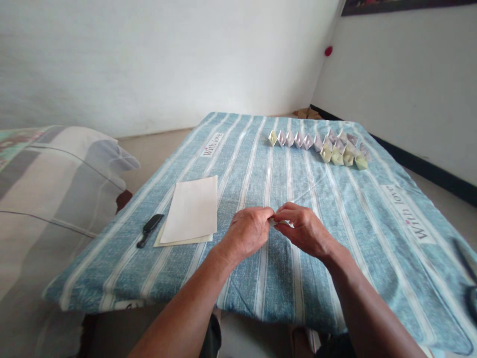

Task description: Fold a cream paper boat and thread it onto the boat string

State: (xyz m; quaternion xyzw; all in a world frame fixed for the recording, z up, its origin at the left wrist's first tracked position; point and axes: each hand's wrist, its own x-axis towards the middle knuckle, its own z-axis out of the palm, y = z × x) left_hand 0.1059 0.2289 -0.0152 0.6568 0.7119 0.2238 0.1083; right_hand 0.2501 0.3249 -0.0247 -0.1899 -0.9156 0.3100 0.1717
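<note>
Over the near middle of the cloth-covered table, a small pale piece of folded paper (278,223) shows between my two hands. My left hand (250,229) is closed, its thumb and fingers pinching the paper's left end. The fingers of my right hand (303,226) are bent around its right side, gripping it. Most of the paper is hidden by my fingers, so its shape is unclear. Left of my hands lies a stack of plain paper sheets (192,209), white on top with a pale yellow edge below. Several small folded paper boats (337,146) stand in rows at the far right.
A blue striped tablecloth (246,278) covers the table. A black-handled tool (149,230), perhaps a folded knife, lies left of the sheets. A dark object (470,298) sits blurred at the right edge. Grey-white bedding (67,199) stands at the left; walls rise behind.
</note>
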